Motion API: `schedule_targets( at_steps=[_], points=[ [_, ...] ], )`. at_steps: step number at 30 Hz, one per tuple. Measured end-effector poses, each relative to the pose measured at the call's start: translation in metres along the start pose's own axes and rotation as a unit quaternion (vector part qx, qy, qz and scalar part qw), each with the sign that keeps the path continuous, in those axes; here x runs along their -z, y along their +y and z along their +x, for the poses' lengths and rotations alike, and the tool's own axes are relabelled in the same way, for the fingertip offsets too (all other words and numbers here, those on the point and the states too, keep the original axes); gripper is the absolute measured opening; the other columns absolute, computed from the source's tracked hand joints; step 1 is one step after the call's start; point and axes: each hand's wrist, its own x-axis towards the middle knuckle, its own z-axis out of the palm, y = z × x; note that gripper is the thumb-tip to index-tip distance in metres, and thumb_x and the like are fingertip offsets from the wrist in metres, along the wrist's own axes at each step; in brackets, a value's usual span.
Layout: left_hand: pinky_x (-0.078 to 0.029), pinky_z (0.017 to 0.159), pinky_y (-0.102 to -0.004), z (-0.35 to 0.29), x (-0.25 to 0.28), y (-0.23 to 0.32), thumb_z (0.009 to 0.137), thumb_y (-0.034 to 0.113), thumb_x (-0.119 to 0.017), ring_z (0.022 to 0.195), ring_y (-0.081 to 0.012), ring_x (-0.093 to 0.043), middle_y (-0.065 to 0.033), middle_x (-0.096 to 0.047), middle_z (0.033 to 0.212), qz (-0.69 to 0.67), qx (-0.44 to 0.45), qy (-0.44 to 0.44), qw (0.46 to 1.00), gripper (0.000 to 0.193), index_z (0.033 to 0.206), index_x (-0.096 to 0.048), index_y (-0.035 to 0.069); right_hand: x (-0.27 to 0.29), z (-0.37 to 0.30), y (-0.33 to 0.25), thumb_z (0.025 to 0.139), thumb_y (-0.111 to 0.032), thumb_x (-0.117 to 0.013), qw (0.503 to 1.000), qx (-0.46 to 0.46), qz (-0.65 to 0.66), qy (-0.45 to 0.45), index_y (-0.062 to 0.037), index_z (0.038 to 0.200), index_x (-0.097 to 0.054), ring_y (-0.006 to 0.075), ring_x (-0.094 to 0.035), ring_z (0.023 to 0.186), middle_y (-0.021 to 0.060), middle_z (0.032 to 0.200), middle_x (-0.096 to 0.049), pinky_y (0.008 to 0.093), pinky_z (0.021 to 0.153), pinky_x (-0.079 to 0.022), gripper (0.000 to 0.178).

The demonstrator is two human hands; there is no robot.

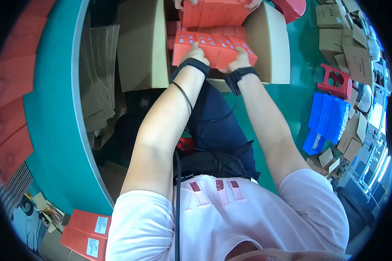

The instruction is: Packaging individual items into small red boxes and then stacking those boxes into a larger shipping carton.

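Over an open cardboard carton (143,48), my left hand (196,54) and my right hand (239,60) grip a row of small red boxes (215,48). Several boxes stand side by side in the row, with small blue-and-white stickers on top. My fingers are closed on the near side of the row; part of them is hidden. Black bands circle both my wrists. Just beyond, another person's hands (253,4) hold a second row of red boxes (211,15). More red boxes (228,30) lie inside the carton between the two rows.
A green table (52,113) runs along the left, with red boxes (13,82) on it. Flattened cardboard (102,65) stands under its edge. At lower left are labelled red boxes (89,230). On the right stand a red stool (335,81), blue bins (329,115) and cartons (357,52).
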Motion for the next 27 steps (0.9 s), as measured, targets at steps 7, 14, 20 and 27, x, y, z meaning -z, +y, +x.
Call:
schedule_targets(
  at_steps=[7, 14, 20, 27],
  points=[
    [-0.056, 0.09, -0.0487, -0.121, 0.003, -0.041, 0.087, 0.015, -0.076, 0.109, -0.032, -0.064, -0.0173, -0.062, 0.123, -0.24, -0.135, -0.043, 0.96, 0.054, 0.131, -0.05, -0.004, 0.05, -0.14, -0.02, 0.09, -0.04, -0.059, 0.974, 0.159, 0.114, -0.11, -0.0142, 0.144, -0.04, 0.0384, -0.042, 0.135, 0.0157, 0.146, -0.047, 0.0695, 0.108, -0.029, 0.063],
    [-0.047, 0.1, -0.0385, -0.204, 0.061, -0.086, 0.08, 0.011, -0.083, 0.114, -0.0241, -0.056, -0.0187, -0.053, 0.127, -0.337, -0.393, -0.212, 0.829, 0.072, 0.129, -0.032, 0.001, 0.076, -0.248, -0.006, 0.09, -0.033, -0.066, 0.937, 0.229, 0.156, -0.214, -0.0107, 0.144, -0.042, 0.0355, -0.042, 0.137, 0.0151, 0.147, -0.047, 0.0687, 0.108, -0.032, 0.063],
    [-0.045, 0.105, -0.0385, -0.297, 0.148, -0.108, 0.084, 0.017, -0.081, 0.123, -0.0239, -0.051, -0.0188, -0.049, 0.133, -0.418, -0.507, -0.272, 0.703, 0.081, 0.138, -0.023, 0.001, 0.065, -0.342, 0.017, 0.087, -0.028, -0.073, 0.894, 0.264, 0.139, -0.335, -0.003, 0.146, -0.035, 0.0406, -0.037, 0.137, 0.0199, 0.148, -0.039, 0.0665, 0.112, -0.031, 0.074],
    [-0.049, 0.098, -0.0336, -0.398, 0.27, -0.149, 0.089, 0.022, -0.077, 0.116, -0.0175, -0.057, -0.0119, -0.055, 0.128, -0.467, -0.654, -0.202, 0.56, 0.068, 0.136, -0.032, 0.004, 0.015, -0.464, 0.072, 0.09, -0.034, -0.067, 0.74, 0.171, 0.033, -0.65, -0.0058, 0.142, -0.044, 0.0375, -0.045, 0.133, 0.018, 0.144, -0.049, 0.0612, 0.11, -0.036, 0.064]
  ],
)
